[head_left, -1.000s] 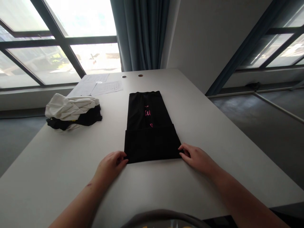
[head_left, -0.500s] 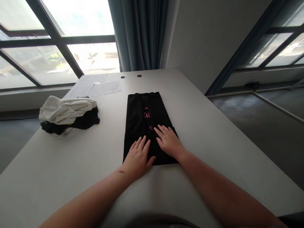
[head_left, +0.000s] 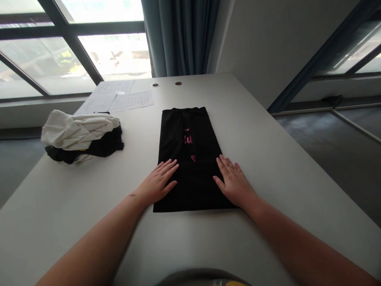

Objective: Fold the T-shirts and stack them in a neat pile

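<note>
A black folded garment [head_left: 195, 184], perhaps a T-shirt, lies flat as a long strip, with pink lettering along its middle. Its near part is folded over toward the far end, just below the print. My left hand [head_left: 159, 180] rests palm down across its left edge, fingers stretched out on the cloth. On the opposite edge, my right hand [head_left: 233, 178] also lies flat with its fingers spread. Neither hand grips the fabric.
A loose heap of white and black clothes [head_left: 81, 133] sits to the left on the white table [head_left: 190, 242]. Behind it lie paper sheets [head_left: 131, 100]. Two cable holes [head_left: 155, 85] are near the far edge, before a blue-grey curtain [head_left: 180, 39].
My hands have slid apart over the garment, the left one to its left edge and the right one to its right edge. The camera view has tilted slightly down.
</note>
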Demonstrator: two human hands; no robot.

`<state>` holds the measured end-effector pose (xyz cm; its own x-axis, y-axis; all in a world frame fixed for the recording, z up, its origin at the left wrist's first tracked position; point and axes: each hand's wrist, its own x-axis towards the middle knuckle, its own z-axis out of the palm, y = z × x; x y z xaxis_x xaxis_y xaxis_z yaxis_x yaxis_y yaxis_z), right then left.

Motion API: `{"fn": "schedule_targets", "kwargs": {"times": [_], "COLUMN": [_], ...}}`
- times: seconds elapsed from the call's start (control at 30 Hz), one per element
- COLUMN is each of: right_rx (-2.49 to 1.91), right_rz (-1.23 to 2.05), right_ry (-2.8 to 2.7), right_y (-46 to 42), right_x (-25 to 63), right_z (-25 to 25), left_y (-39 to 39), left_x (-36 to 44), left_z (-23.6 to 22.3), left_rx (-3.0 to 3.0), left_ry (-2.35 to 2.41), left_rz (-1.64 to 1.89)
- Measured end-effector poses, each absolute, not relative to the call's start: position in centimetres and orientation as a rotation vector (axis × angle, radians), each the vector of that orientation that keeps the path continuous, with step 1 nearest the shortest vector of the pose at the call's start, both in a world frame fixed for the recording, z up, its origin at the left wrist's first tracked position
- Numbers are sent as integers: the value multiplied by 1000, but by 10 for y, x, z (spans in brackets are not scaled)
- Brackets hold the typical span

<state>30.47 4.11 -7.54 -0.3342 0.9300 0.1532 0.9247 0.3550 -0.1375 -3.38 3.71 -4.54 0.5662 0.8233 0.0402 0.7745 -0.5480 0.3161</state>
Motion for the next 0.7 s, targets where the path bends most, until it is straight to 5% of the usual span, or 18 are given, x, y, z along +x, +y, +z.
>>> {"fn": "schedule_targets", "kwargs": {"times": [0.7], "right_rx": [-1595], "right_rz": [31], "right_ry": [-2199], "right_y": [76], "right_x": [325], "right_z": [-58], "left_y": [61], "left_x": [-74], "left_z": [-46], "left_rx": [2246], "left_ry": [1690], "left_rz": [536]}}
